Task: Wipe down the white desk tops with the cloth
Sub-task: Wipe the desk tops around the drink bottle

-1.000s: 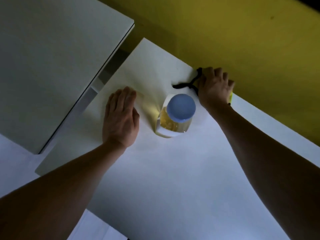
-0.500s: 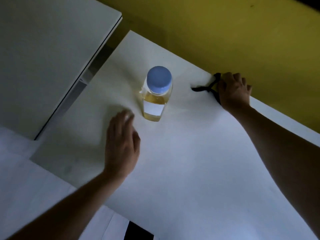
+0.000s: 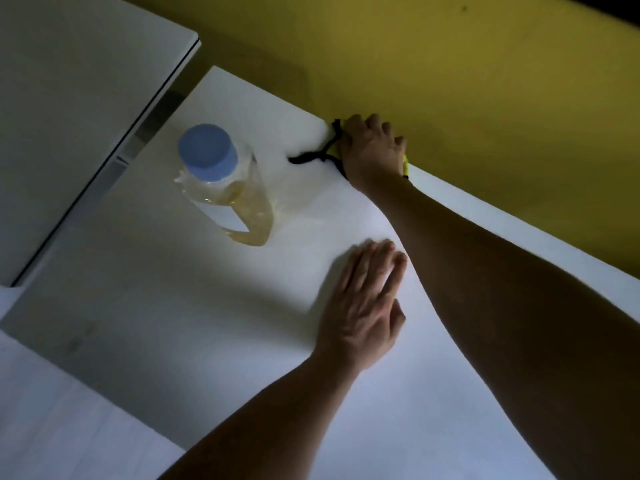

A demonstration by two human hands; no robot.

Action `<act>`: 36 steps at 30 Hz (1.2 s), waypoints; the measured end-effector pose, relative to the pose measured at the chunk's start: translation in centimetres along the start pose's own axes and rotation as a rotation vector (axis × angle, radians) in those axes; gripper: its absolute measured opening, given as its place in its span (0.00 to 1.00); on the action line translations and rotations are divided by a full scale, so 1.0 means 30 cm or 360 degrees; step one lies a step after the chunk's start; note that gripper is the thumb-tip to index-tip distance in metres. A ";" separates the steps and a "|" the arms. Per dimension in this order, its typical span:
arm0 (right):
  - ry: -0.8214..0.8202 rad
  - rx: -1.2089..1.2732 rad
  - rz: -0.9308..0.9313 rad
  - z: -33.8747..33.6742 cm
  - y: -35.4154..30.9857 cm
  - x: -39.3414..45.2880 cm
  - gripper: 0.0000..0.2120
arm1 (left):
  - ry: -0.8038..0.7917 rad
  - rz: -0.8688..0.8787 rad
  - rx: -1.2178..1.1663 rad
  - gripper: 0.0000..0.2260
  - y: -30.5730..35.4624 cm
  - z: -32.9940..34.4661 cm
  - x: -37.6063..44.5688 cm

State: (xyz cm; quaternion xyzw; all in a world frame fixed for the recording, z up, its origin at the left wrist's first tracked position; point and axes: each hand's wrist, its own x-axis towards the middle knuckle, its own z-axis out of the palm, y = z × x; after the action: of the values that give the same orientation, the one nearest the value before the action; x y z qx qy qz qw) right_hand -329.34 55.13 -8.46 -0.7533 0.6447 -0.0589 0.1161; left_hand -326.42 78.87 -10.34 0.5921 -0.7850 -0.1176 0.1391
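While the right hand (image 3: 372,150) presses a mostly hidden yellow cloth (image 3: 405,166) with a black cord (image 3: 311,156) against the far edge of the white table (image 3: 450,393), beside the yellow wall (image 3: 450,81), much as before, the left hand (image 3: 363,306) has slid rightward and now lies flat, fingers straight, near the right forearm. A blue-capped bottle (image 3: 228,192) of yellowish liquid stands left of both hands.

The right hand (image 3: 372,148) covers nearly all of the cloth (image 3: 405,166), leaving a yellow sliver and black cord. The bench (image 3: 214,327) runs off the frame's lower right; both forearms are cut there.
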 end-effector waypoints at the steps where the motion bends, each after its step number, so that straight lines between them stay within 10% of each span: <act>1: 0.0011 0.0012 0.0023 -0.007 0.041 -0.028 0.17 | -0.0011 -0.0006 0.0020 0.29 -0.003 0.001 0.002; 8: 0.0095 -0.0067 0.0158 -0.088 0.452 -0.282 0.17 | -0.0004 -0.0015 0.0062 0.28 0.009 -0.001 0.014; 18: -0.0041 -0.0071 0.0049 -0.010 0.069 -0.027 0.18 | -0.0029 -0.0011 0.0069 0.29 0.002 -0.013 0.026; 29: 0.0120 -0.0146 0.0233 -0.128 0.631 -0.372 0.17 | 0.0072 -0.0012 0.0080 0.28 0.013 -0.008 0.037; 36: 0.0039 -0.0124 0.0255 -0.063 0.388 -0.224 0.17 | 0.0100 0.0007 0.0098 0.27 0.017 -0.011 0.035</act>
State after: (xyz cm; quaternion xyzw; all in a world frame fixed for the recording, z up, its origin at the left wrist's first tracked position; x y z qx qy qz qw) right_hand -342.02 59.92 -9.15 -0.7025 0.7060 -0.0335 0.0833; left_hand -327.03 78.00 -9.78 0.5978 -0.7848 -0.0745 0.1455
